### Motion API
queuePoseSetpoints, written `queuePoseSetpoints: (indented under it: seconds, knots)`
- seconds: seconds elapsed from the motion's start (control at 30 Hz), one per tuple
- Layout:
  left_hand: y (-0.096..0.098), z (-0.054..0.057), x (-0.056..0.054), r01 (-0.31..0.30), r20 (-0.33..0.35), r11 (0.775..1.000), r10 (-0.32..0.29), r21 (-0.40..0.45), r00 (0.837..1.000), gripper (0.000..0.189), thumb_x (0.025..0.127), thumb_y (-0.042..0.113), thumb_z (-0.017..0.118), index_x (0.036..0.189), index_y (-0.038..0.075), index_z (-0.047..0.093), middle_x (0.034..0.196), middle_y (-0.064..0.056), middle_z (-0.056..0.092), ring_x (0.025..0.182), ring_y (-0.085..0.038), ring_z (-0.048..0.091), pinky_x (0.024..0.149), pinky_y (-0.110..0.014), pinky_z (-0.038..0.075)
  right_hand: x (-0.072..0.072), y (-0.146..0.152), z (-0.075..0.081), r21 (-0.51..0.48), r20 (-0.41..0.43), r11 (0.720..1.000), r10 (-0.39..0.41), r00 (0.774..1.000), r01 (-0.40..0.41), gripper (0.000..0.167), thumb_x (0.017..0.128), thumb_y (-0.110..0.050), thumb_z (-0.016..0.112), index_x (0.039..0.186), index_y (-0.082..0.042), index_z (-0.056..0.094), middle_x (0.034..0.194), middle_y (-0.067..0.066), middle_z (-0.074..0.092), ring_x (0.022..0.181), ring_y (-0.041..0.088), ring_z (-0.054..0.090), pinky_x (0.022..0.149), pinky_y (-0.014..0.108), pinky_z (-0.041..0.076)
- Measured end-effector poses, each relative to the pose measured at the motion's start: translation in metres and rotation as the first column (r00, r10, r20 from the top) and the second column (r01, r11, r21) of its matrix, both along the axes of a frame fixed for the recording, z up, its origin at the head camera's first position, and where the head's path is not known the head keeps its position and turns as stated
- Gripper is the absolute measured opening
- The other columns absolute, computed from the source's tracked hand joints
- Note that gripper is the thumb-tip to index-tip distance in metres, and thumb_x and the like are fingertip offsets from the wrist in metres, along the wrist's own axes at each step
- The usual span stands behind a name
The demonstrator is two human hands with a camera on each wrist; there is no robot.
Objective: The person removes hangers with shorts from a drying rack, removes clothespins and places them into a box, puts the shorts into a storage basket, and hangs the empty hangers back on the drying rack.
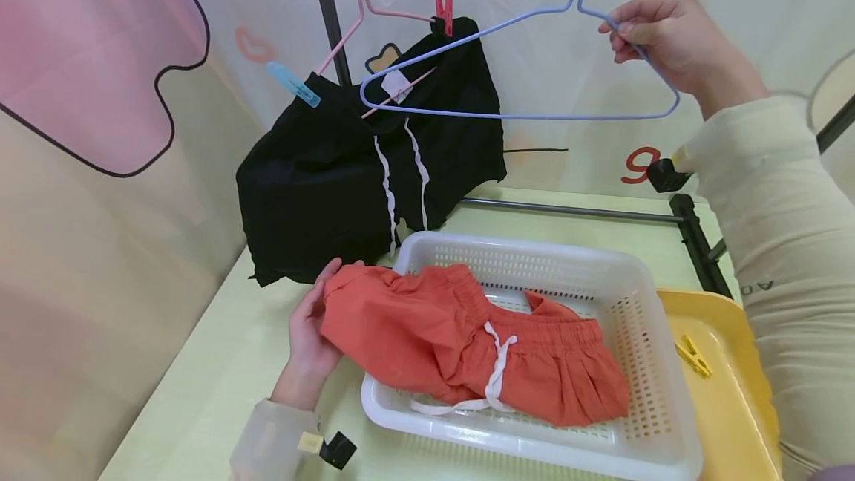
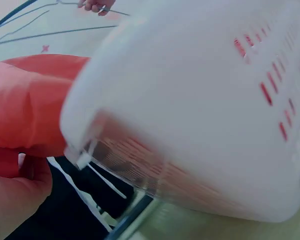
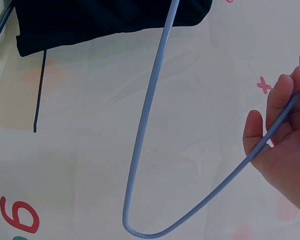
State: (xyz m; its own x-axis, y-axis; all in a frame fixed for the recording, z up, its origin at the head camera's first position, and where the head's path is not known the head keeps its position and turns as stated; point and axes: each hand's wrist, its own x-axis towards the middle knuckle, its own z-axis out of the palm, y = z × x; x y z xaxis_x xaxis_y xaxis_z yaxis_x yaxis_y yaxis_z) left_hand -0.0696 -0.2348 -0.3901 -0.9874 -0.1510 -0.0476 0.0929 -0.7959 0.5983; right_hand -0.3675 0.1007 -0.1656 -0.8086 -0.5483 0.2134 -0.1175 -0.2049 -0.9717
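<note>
My left hand (image 1: 312,332) grips one end of the red shorts (image 1: 407,325), which have a white drawstring tied at the waist. The shorts lie across a white perforated basket (image 1: 668,421), with the held end past its left rim. Some of the left fingers are hidden by the cloth. Up at the right, my right hand (image 1: 668,39) pinches the sloping right arm of a blue hanger (image 1: 581,117). Nothing hangs on that hanger. In the right wrist view, the fingers of the right hand (image 3: 285,125) curl around the blue wire.
Black shorts (image 1: 314,184) hang from a pink hanger (image 1: 354,32) with a light-blue clothespin (image 1: 294,84) and a red clothespin (image 1: 448,13). A yellow tray (image 1: 728,421) holding a yellow clothespin (image 1: 693,356) stands right of the basket. Dark rack bars (image 1: 574,210) run behind.
</note>
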Motion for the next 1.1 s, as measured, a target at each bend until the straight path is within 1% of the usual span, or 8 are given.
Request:
queuePoseSetpoints:
  seconds: [0.23,0.37,0.47,0.57,0.7,0.83,0.93,1.1]
  knots:
    - [0.004,0.017,-0.010,0.091,-0.024,0.973,-0.098,-0.211,0.995,0.033,0.096,0.017,0.022,0.127,0.020,0.033,0.123,0.002,0.051,0.108,-0.012,0.051,0.086,-0.021,0.045,0.004,-0.003,-0.005,0.088,-0.105,0.994,-0.062,0.992,0.072,0.017,0.086,0.002,0.049,0.082,-0.001,0.065,0.068,0.004,0.065,0.064,0.012,0.061,0.064,0.016,0.044]
    - [0.009,0.025,-0.019,0.135,0.029,0.930,-0.133,-0.342,0.991,0.035,0.095,0.013,0.023,0.129,0.019,0.030,0.125,0.002,0.047,0.109,-0.011,0.051,0.086,-0.022,0.045,0.006,-0.005,-0.008,0.155,-0.152,0.979,-0.106,0.983,0.129,0.018,0.088,-0.002,0.049,0.086,-0.007,0.066,0.070,-0.002,0.067,0.073,0.008,0.061,0.080,0.016,0.034]
    - [0.014,0.029,-0.026,0.173,0.103,0.874,-0.141,-0.455,0.985,0.038,0.094,0.012,0.028,0.132,0.015,0.026,0.128,-0.001,0.043,0.111,-0.012,0.050,0.087,-0.022,0.044,0.008,-0.005,-0.011,0.173,-0.166,0.972,-0.128,0.978,0.156,0.018,0.089,-0.004,0.048,0.090,-0.010,0.065,0.075,-0.007,0.067,0.082,0.006,0.060,0.096,0.016,0.027]
    - [0.020,0.031,-0.033,0.235,0.187,0.774,-0.152,-0.589,0.970,0.042,0.093,0.012,0.034,0.134,0.012,0.025,0.134,-0.007,0.039,0.113,-0.015,0.048,0.088,-0.021,0.043,0.009,-0.007,-0.015,0.184,-0.171,0.965,-0.156,0.973,0.187,0.019,0.089,-0.005,0.047,0.095,-0.011,0.064,0.080,-0.010,0.066,0.097,0.007,0.054,0.104,0.019,0.022]
    - [0.030,0.032,-0.037,0.310,0.254,0.581,-0.177,-0.753,0.951,0.045,0.092,0.014,0.039,0.135,0.009,0.026,0.138,-0.013,0.035,0.120,-0.023,0.041,0.094,-0.029,0.040,0.010,-0.010,-0.019,0.238,-0.208,0.937,-0.208,0.956,0.256,0.020,0.090,-0.010,0.047,0.103,-0.014,0.062,0.088,-0.014,0.063,0.111,0.011,0.043,0.105,0.021,0.023]
    - [0.041,0.031,-0.039,0.333,0.281,0.405,-0.183,-0.851,0.942,0.045,0.092,0.016,0.043,0.135,0.011,0.029,0.138,-0.012,0.035,0.122,-0.026,0.037,0.099,-0.041,0.034,0.010,-0.012,-0.023,0.277,-0.261,0.911,-0.233,0.937,0.304,0.023,0.091,-0.015,0.047,0.110,-0.016,0.059,0.103,-0.013,0.059,0.115,0.010,0.042,0.109,0.027,0.017]
    - [0.047,0.030,-0.040,0.325,0.272,0.309,-0.201,-0.894,0.941,0.045,0.092,0.016,0.044,0.135,0.011,0.031,0.136,-0.012,0.036,0.122,-0.028,0.038,0.099,-0.044,0.034,0.012,-0.012,-0.025,0.322,-0.309,0.886,-0.235,0.921,0.334,0.029,0.092,-0.018,0.045,0.119,-0.017,0.054,0.119,-0.009,0.053,0.122,0.012,0.037,0.110,0.034,0.010]
    - [0.053,0.027,-0.040,0.311,0.263,0.178,-0.249,-0.933,0.932,0.045,0.091,0.015,0.045,0.135,0.013,0.032,0.134,-0.012,0.040,0.120,-0.027,0.041,0.097,-0.043,0.037,0.017,-0.010,-0.029,0.368,-0.358,0.854,-0.234,0.904,0.367,0.039,0.093,-0.021,0.041,0.132,-0.018,0.042,0.140,-0.003,0.034,0.132,0.013,0.022,0.111,0.038,0.005]
